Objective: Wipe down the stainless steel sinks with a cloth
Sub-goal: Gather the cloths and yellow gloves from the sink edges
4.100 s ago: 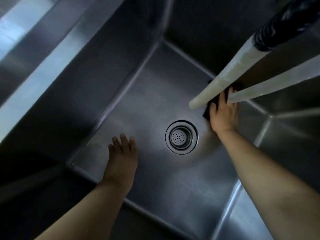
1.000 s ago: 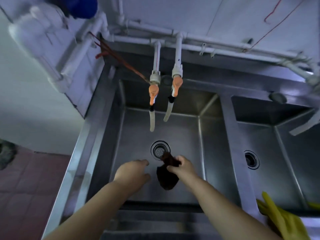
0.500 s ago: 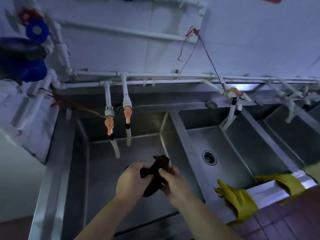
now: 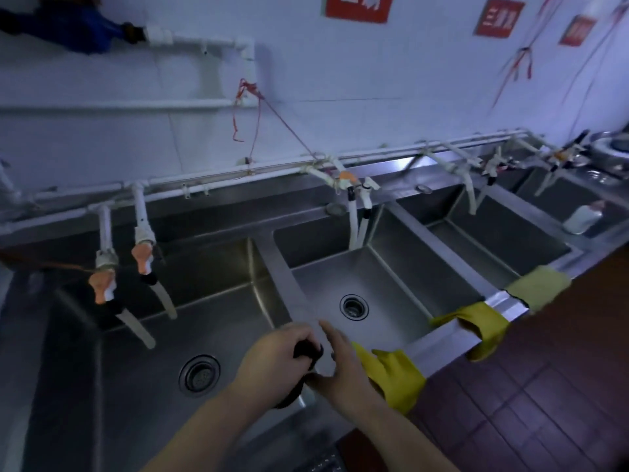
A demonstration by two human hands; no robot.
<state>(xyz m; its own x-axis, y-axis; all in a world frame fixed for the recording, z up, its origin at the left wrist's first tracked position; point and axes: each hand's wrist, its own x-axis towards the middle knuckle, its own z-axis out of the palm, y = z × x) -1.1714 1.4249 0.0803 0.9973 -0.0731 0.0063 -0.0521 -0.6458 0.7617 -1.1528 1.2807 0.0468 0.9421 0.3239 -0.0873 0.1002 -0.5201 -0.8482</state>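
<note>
A row of stainless steel sinks runs along the wall. The left sink (image 4: 143, 386) has a round drain (image 4: 199, 375), and the second sink (image 4: 391, 301) has its own drain (image 4: 354, 307). Above the divider between these two basins, my left hand (image 4: 272, 361) grips a dark cloth (image 4: 306, 356), part of which hangs down below the hand. My right hand (image 4: 340, 366) is close against the left one, its fingers curled at the cloth; how firmly it holds is unclear.
Yellow rubber gloves (image 4: 394, 376) (image 4: 483, 327) drape over the front rim of the second sink, just right of my hands. Orange-handled taps with hoses (image 4: 143, 264) hang over the left basin. More basins and a white bottle (image 4: 583, 218) lie to the right.
My view has risen and swung right since the wiping inside the basin. Both hands lifted the cloth out of the left sink and now bunch it above the divider.
</note>
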